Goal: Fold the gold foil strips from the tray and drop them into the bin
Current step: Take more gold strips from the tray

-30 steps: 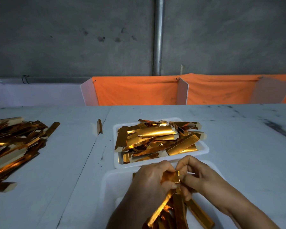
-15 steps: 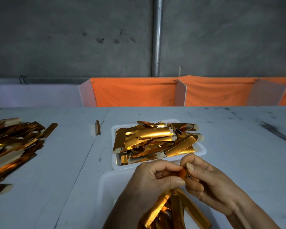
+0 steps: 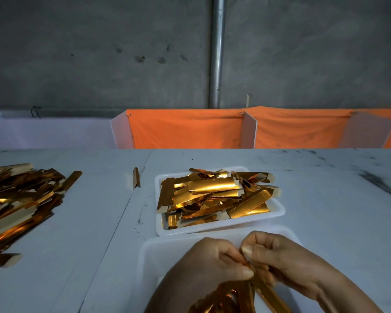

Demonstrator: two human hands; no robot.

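Both hands meet over the white bin [image 3: 158, 256] at the tabletop's near edge: left hand [image 3: 209, 264] and right hand [image 3: 278, 262] pinch one gold strip [image 3: 265, 291], seemingly mid-fold. The heaped tray [image 3: 278, 212] sits just behind the bin.

Your left hand [image 3: 209, 263] and right hand [image 3: 278, 260] are both bare (no gloves, rings or watch show), nails trimmed short, and your forearms carry no sleeve as far as the bottom edge.
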